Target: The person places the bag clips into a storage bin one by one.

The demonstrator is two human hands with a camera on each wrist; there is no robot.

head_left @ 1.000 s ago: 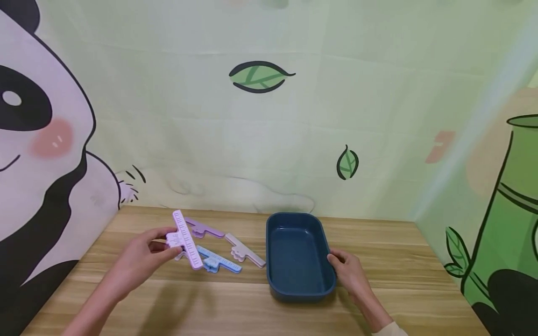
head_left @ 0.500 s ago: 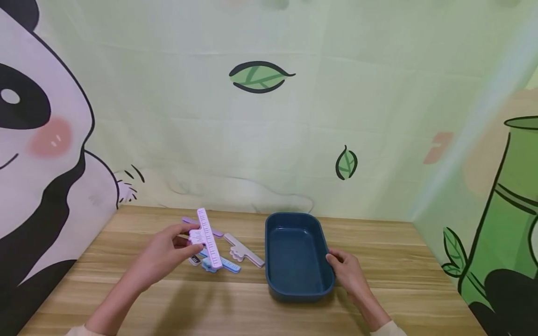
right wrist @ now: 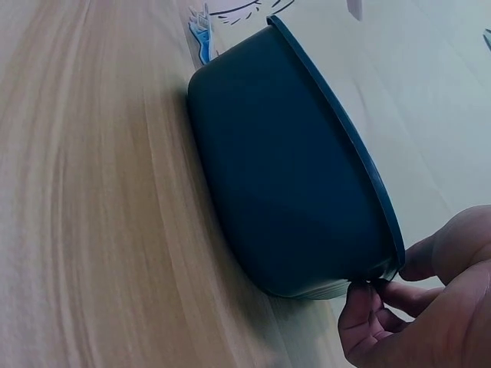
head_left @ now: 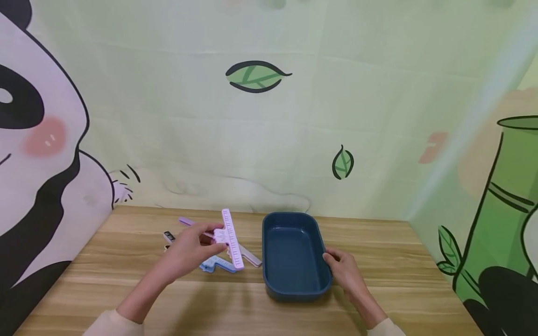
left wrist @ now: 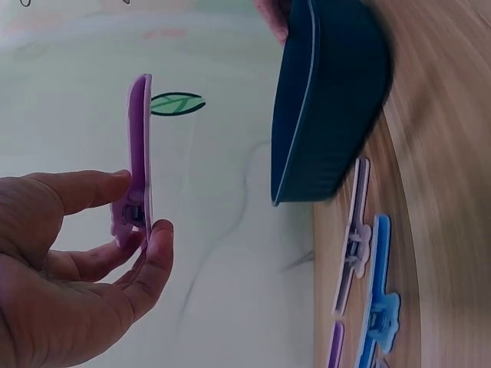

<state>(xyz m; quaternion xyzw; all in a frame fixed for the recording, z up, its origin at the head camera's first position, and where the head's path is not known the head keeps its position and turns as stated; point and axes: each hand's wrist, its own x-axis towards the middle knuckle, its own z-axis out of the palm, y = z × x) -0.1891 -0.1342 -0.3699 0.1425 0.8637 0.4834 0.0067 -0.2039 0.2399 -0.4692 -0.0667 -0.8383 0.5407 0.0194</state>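
Observation:
My left hand (head_left: 187, 252) pinches a light purple bag clip (head_left: 233, 242) by its finger tabs, with thumb and fingers on either side. In the left wrist view the clip (left wrist: 140, 146) stands upright, held up off the table. To its right is a dark blue rectangular bin (head_left: 296, 261), with nothing inside it. My right hand (head_left: 345, 269) grips the bin's right side at the rim, thumb on top and fingers beneath the edge. Under and behind the left hand lie a blue clip (head_left: 222, 265), a pale grey-pink clip (head_left: 252, 257) and a darker purple clip (head_left: 185, 220), partly covered.
Left of the hand, a clip with a black-and-white striped end (head_left: 169, 236) pokes out, mostly hidden. The wooden table (head_left: 378, 252) meets a printed fabric backdrop (head_left: 189, 140) at its rear edge.
My left hand has carried the light purple clip rightward, toward the bin, passing over the other clips. The right hand keeps its hold on the bin, and the view has shifted slightly.

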